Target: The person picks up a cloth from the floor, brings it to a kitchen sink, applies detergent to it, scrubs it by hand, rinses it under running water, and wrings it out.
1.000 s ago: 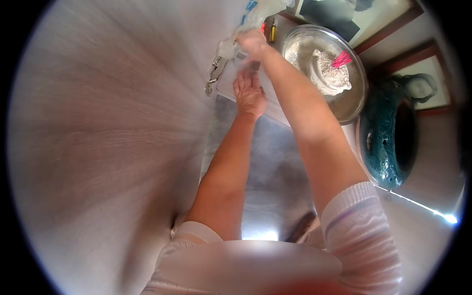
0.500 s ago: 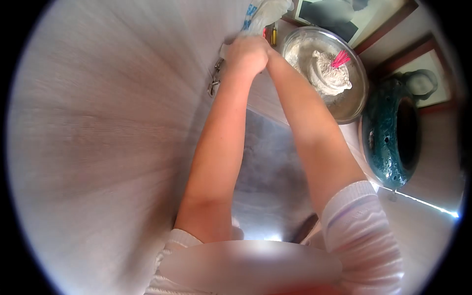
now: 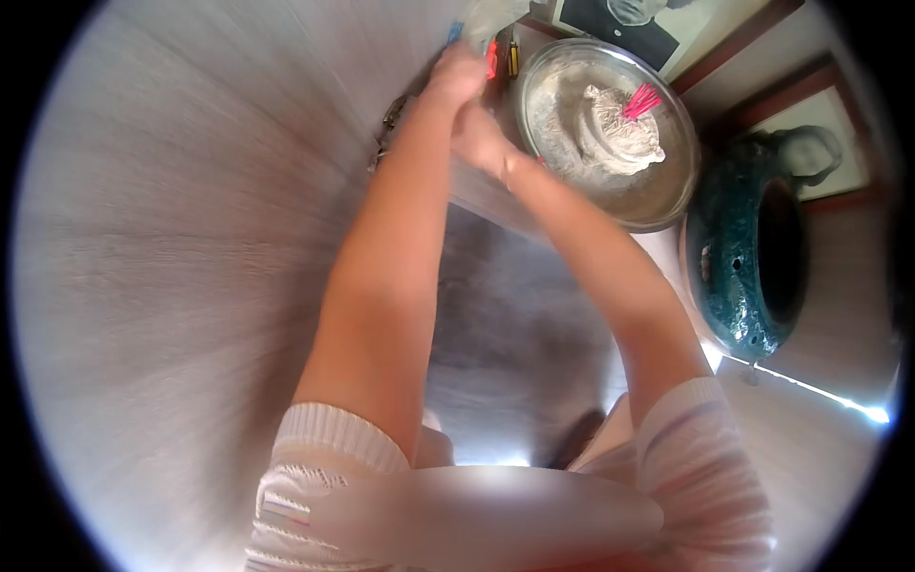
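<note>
My left hand (image 3: 460, 72) reaches farthest, at the top of the view. It overlaps the lower end of a crumpled translucent plastic bag (image 3: 494, 17) with blue print. Its fingertips are hidden from the camera. Just below it is my right hand (image 3: 479, 138), close to the left wrist, its fingers passing out of sight behind the left forearm. An orange-red object (image 3: 492, 59) shows beside the left hand, and a slim yellow and black item (image 3: 513, 57) lies to the right of that.
A wide shiny basin (image 3: 681, 181) holds a pale, powdery pot (image 3: 620, 143) with a bunch of pink sticks (image 3: 643, 101). Right of it stands a dark teal glazed vessel (image 3: 729, 276). Framed portraits (image 3: 820, 143) lean behind. Small metal pieces (image 3: 386, 129) lie left of my forearms.
My hands, clasped together before, have come apart, the right one dropping slightly toward me. The view has shifted, so the basin and vessel sit a little farther left and up.
</note>
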`<action>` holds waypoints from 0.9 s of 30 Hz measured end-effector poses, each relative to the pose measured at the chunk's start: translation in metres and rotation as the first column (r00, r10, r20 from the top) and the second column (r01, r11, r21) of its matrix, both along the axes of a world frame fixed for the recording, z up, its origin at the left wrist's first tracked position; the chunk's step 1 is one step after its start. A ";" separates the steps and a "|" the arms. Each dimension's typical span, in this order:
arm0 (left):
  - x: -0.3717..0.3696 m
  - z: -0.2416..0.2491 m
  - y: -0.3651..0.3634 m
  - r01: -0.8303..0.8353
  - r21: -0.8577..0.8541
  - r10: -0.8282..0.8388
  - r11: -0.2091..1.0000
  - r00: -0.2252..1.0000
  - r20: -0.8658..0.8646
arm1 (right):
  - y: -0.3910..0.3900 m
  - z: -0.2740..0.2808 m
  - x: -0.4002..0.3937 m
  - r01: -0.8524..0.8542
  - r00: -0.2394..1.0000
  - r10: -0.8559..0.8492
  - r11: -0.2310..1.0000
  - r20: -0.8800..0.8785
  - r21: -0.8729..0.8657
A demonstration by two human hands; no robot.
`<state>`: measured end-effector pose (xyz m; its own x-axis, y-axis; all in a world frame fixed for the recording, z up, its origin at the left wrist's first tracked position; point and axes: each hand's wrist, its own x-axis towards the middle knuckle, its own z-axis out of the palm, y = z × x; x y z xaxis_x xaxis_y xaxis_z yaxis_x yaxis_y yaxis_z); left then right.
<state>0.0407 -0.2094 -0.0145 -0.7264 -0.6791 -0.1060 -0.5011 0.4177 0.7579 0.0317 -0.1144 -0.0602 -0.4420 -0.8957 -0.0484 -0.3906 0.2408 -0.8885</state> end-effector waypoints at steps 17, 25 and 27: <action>0.015 -0.036 0.028 0.199 -0.589 -0.039 0.783 0.961 0.273 | 0.304 0.076 0.018 -0.114 0.869 -0.232 0.766 0.437 0.633; 0.023 -0.028 0.028 0.192 -0.629 -0.035 0.754 0.967 0.254 | 0.307 0.053 -0.001 0.272 0.619 -0.523 0.843 0.586 0.465; 0.034 -0.024 0.040 0.096 -0.714 -0.010 0.693 0.992 0.123 | 0.314 0.039 -0.016 0.330 0.495 -0.462 0.883 0.736 0.333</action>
<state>0.0746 -0.1691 -0.0386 -0.7775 -0.5397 0.3228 -0.5163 0.8409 0.1622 0.0153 0.1992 -0.0212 -0.4758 -0.5904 -0.6519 0.6003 0.3238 -0.7313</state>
